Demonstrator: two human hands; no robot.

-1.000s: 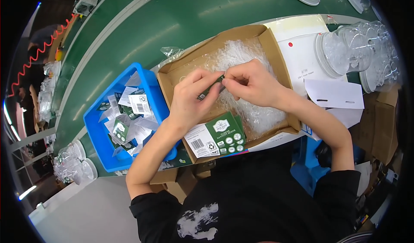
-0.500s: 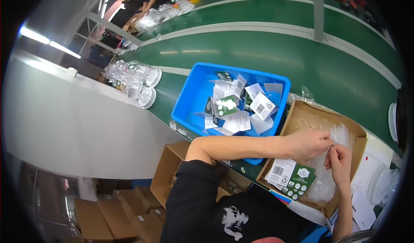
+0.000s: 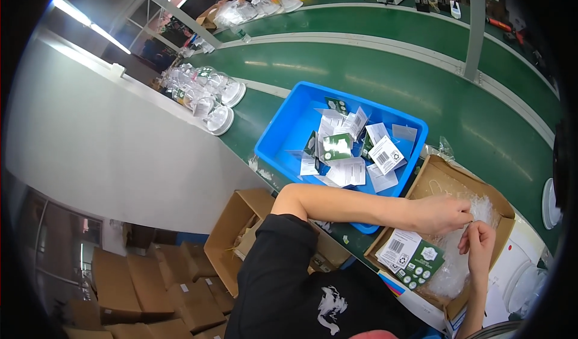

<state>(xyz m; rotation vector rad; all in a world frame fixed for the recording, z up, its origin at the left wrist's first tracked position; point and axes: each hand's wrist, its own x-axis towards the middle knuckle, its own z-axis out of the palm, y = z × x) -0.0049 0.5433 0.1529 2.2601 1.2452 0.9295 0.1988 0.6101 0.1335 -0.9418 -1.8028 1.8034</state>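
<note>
Both my hands are close together over a shallow brown cardboard tray that holds a heap of clear plastic strands. My left hand reaches across with its fingers pinched; what they hold, if anything, is too small to make out. Just beside it my right hand has curled fingers with the thumb against them, and nothing in them can be told either. Green and white printed cards lie at the tray's near left corner, below my left wrist.
Left of the tray stands a blue plastic bin with loose folded cards. Clear domed containers line the green bench at far left. Brown cartons are stacked at lower left, with an open carton by my left elbow.
The whole view has shifted, so the bench and bin appear farther right. My hands stay over the tray and have come slightly apart, still with fingers closed.
</note>
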